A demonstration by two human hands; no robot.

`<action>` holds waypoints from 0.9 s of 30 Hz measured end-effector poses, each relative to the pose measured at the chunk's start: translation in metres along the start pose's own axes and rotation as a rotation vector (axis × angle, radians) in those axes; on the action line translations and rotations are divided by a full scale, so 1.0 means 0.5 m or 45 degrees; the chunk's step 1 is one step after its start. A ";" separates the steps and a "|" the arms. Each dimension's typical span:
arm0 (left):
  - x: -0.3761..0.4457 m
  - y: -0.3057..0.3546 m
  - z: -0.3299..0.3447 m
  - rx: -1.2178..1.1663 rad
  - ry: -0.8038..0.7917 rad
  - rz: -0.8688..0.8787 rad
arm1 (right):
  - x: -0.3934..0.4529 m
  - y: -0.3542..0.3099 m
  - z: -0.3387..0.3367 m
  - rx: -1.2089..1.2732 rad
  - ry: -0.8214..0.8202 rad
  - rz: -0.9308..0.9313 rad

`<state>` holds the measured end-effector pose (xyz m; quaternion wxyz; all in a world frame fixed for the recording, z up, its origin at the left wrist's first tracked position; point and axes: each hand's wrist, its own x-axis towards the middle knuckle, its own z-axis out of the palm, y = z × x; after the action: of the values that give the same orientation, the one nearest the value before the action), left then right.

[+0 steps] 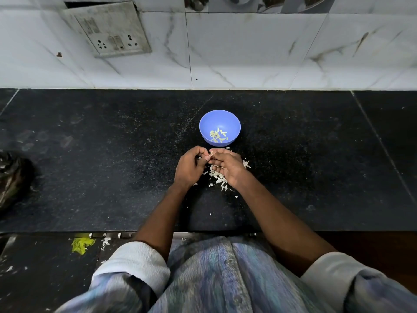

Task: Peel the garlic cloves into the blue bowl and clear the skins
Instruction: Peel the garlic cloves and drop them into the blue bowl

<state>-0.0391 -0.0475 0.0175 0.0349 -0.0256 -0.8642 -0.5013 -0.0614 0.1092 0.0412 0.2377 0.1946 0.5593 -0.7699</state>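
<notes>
At centre frame, the left hand (189,167) and right hand (226,164) meet, fingers curled, pinching a garlic clove (211,156) between them. The blue bowl (220,119) with peeled cloves (218,135) sits just above; skins (217,177) lie beneath the right hand.

- Soft, dim indoor light, brightest on the pale marble wall (248,53) at the top.
- The dark table (90,154) reflects little, showing only faint smudges.
- Wide-angle lens bends straight edges near the borders.
- The centre is sharp; the shirt (214,279) at the bottom looks smeared and blurred.
- No harsh shadows or glare.
</notes>
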 end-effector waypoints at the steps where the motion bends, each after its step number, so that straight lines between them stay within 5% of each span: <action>1: -0.001 0.001 0.000 -0.003 -0.011 0.004 | 0.000 -0.001 0.001 0.008 0.003 -0.009; 24: 0.005 0.025 0.010 0.032 0.205 -0.129 | 0.000 0.000 -0.006 0.009 0.088 -0.076; 27: 0.005 0.024 0.014 -0.151 0.233 -0.155 | -0.002 -0.001 -0.006 -0.043 0.084 -0.126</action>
<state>-0.0407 -0.0353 0.0246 0.0817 0.0706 -0.8263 -0.5528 -0.0611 0.1124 0.0413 0.1840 0.1880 0.5888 -0.7643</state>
